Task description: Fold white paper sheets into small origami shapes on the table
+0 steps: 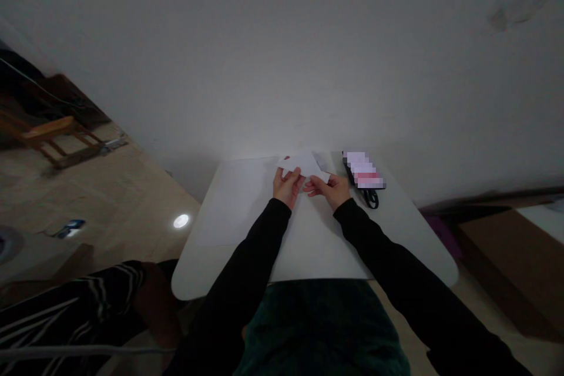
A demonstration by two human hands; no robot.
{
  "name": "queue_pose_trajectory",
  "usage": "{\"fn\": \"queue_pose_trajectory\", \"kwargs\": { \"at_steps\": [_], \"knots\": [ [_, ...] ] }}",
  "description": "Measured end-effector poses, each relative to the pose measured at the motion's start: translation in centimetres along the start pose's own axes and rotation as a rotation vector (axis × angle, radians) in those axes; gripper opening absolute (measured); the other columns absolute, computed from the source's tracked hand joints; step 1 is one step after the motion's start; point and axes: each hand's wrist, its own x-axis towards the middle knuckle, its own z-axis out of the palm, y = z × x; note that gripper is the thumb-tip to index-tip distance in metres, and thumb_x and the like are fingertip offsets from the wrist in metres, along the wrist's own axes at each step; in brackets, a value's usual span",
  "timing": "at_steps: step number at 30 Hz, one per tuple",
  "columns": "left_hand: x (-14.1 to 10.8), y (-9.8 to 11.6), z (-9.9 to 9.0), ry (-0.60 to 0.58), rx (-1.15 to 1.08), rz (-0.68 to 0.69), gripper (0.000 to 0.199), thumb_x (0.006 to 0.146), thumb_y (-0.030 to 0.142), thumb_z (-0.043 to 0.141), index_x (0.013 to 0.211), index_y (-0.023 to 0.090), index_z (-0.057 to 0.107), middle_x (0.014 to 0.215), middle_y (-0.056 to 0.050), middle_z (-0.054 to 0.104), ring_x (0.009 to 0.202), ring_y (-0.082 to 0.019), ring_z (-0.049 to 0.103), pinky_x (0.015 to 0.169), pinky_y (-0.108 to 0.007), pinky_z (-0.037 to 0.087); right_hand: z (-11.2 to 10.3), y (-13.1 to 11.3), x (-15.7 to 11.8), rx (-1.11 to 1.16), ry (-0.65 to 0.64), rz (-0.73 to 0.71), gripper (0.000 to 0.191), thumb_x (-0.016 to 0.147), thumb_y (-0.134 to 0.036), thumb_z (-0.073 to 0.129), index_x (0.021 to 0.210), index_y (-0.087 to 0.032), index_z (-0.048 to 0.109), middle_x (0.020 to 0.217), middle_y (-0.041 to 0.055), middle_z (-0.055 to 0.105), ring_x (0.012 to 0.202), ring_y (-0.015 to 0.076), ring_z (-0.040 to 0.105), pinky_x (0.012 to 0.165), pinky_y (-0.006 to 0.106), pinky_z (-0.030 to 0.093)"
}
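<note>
A small folded piece of white paper (304,163) is held up just above the far part of a white table (321,252). My left hand (288,185) pinches its left side, with a fingertip showing at the upper left edge. At the lower right corner, my right hand (331,189) grips the paper between thumb and fingers. Some of the fingers are hidden behind the paper. Flat on the table to the left lies a larger white sheet (238,205).
A phone (363,170) with a blurred-out screen and a black strap (371,198) lies at the table's right. A grey wall (282,59) stands behind. On the left are a wooden chair (53,128) and a person in striped clothing (101,299). A cardboard box (515,264) is at right.
</note>
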Motion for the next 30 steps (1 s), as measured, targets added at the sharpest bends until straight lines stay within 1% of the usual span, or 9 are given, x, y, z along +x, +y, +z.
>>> {"fn": "queue_pose_trajectory", "kwargs": {
  "at_steps": [2, 4, 7, 10, 12, 15, 21, 24, 30],
  "knots": [
    [-0.1, 0.7, 0.2, 0.008, 0.086, 0.046, 0.067, 0.066, 0.018, 0.071, 0.123, 0.031, 0.037, 0.085, 0.003, 0.061, 0.074, -0.007, 0.062, 0.078, -0.025, 0.051, -0.1, -0.1, 0.1, -0.005, 0.013, -0.003, 0.037, 0.058, -0.045, 0.075, 0.072, -0.013, 0.064, 0.063, 0.0062, 0.068, 0.051, 0.0184, 0.065, 0.046, 0.03, 0.057],
    [0.0, 1.5, 0.1, -0.02, 0.219, 0.094, 0.073, 0.064, 0.02, 0.072, 0.126, 0.032, 0.035, 0.082, 0.003, 0.061, 0.07, -0.008, 0.062, 0.076, -0.026, 0.052, -0.5, -0.3, 0.4, -0.02, 0.027, -0.005, 0.037, 0.058, -0.046, 0.074, 0.071, -0.013, 0.063, 0.062, 0.0063, 0.068, 0.051, 0.0183, 0.065, 0.045, 0.029, 0.056],
    [0.5, 3.0, -0.5, -0.151, 0.474, 0.143, 0.054, 0.059, 0.022, 0.076, 0.109, 0.022, 0.054, 0.074, 0.001, 0.062, 0.064, -0.011, 0.063, 0.069, -0.025, 0.052, -1.5, -0.7, 1.0, -0.062, 0.058, -0.035, 0.037, 0.06, -0.047, 0.073, 0.072, -0.013, 0.062, 0.063, 0.0066, 0.068, 0.053, 0.0184, 0.065, 0.045, 0.029, 0.055],
    [0.9, 4.4, -1.2, -0.238, 0.638, 0.231, 0.039, 0.056, 0.024, 0.077, 0.092, 0.018, 0.064, 0.082, -0.003, 0.065, 0.068, -0.013, 0.063, 0.067, -0.025, 0.052, -2.4, -1.4, 1.5, -0.132, 0.047, -0.094, 0.036, 0.061, -0.046, 0.072, 0.071, -0.014, 0.063, 0.063, 0.0054, 0.067, 0.056, 0.0178, 0.065, 0.046, 0.028, 0.054],
    [0.9, 5.0, -1.5, -0.25, 0.722, 0.268, 0.033, 0.055, 0.026, 0.077, 0.086, 0.017, 0.068, 0.084, -0.005, 0.067, 0.069, -0.014, 0.062, 0.065, -0.025, 0.05, -2.9, -1.8, 1.6, -0.17, -0.001, -0.128, 0.033, 0.062, -0.045, 0.071, 0.07, -0.014, 0.064, 0.063, 0.0047, 0.067, 0.056, 0.017, 0.065, 0.046, 0.027, 0.054],
    [0.6, 5.4, -1.6, -0.314, 0.83, 0.236, 0.026, 0.055, 0.028, 0.077, 0.076, 0.016, 0.071, 0.079, -0.005, 0.069, 0.07, -0.017, 0.061, 0.066, -0.027, 0.049, -3.2, -1.8, 1.7, -0.226, -0.083, -0.168, 0.029, 0.066, -0.044, 0.069, 0.07, -0.015, 0.066, 0.064, 0.004, 0.067, 0.055, 0.0157, 0.064, 0.046, 0.026, 0.053],
    [0.4, 4.8, -1.8, -0.481, 0.953, 0.178, 0.021, 0.061, 0.034, 0.073, 0.071, 0.015, 0.071, 0.07, -0.003, 0.068, 0.067, -0.017, 0.06, 0.066, -0.026, 0.047, -3.7, -1.1, 1.7, -0.315, -0.16, -0.205, 0.029, 0.068, -0.044, 0.066, 0.072, -0.016, 0.068, 0.063, 0.0031, 0.067, 0.055, 0.0142, 0.063, 0.047, 0.025, 0.051],
    [0.6, 4.5, -2.1, -0.503, 0.991, 0.22, 0.02, 0.064, 0.035, 0.07, 0.064, 0.015, 0.068, 0.064, -0.002, 0.065, 0.062, -0.014, 0.059, 0.061, -0.023, 0.046, -3.7, -0.9, 1.7, -0.334, -0.166, -0.206, 0.027, 0.069, -0.043, 0.065, 0.072, -0.016, 0.068, 0.063, 0.003, 0.067, 0.055, 0.0142, 0.063, 0.048, 0.025, 0.05],
    [0.9, 4.6, -2.7, -0.406, 1.066, 0.197, 0.023, 0.057, 0.036, 0.074, 0.057, 0.015, 0.065, 0.046, 0.001, 0.056, 0.045, -0.011, 0.05, 0.044, -0.021, 0.038, -3.4, -1.0, 1.3, -0.386, -0.153, -0.189, 0.023, 0.065, -0.039, 0.069, 0.072, -0.017, 0.07, 0.061, 0.0024, 0.066, 0.054, 0.0133, 0.06, 0.049, 0.025, 0.049]
  ]
}}
